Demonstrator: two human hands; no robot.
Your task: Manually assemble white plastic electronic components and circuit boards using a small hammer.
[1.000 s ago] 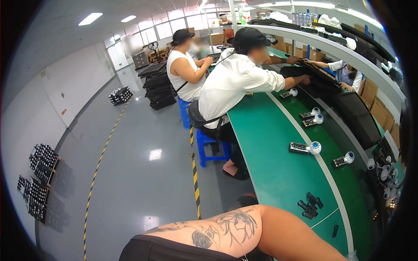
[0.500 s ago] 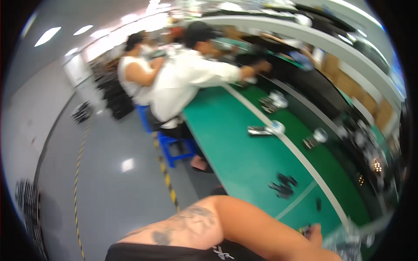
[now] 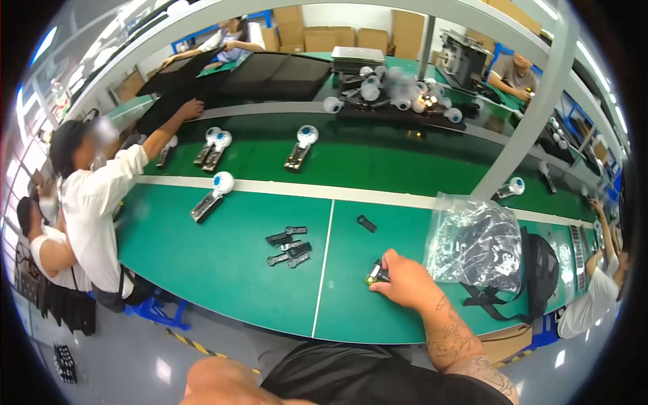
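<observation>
Low over the green table, my right hand (image 3: pixel 405 280) pinches a small black piece with a yellow-green edge (image 3: pixel 375 273) between thumb and fingers; its exact kind cannot be made out. A small flat black part (image 3: pixel 366 223) lies alone just beyond that hand. Left of a pale line on the table rests a loose group of several black parts (image 3: pixel 290 247), each with a rounded end. My left hand is out of the picture; only a bare part of a limb shows at the lower edge.
Several white ball-headed devices (image 3: pixel 210 196) lie on the table and the dark green belt (image 3: pixel 378 155). To my right are a clear plastic bag (image 3: pixel 472 243), a black backpack (image 3: pixel 540 277) and an upright post (image 3: pixel 533 101). A co-worker in white (image 3: pixel 101 209) reaches over at left.
My view has swung from the left side and aisle to face the table squarely. My right hand, low at the right edge before, now shows near the middle, still holding the small piece.
</observation>
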